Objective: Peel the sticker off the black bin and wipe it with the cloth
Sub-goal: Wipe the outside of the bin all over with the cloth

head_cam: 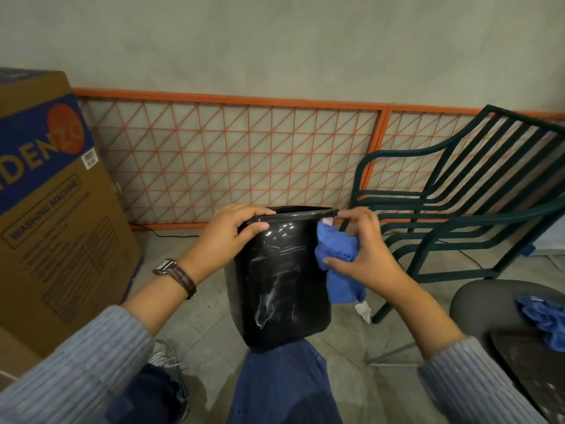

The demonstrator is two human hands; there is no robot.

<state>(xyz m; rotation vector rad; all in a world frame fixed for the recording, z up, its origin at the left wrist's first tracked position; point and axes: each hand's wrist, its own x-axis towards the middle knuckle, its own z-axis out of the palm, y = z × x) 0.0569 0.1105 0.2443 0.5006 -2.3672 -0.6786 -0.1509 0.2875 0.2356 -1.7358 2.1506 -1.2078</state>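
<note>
Right hand (365, 255), clutching the blue cloth (337, 258), picks at the sticker (327, 221) (peeling, I'd say); wiping the black bin (281, 280) comes next.

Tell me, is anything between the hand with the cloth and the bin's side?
Nothing visible. The right hand holds the blue cloth directly against the black bin's right side near the rim, while the left hand grips the rim.

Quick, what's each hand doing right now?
Left hand: closed on the rim of the black bin.
Right hand: holding the blue cloth against the bin's side, fingertips at the rim.
</note>
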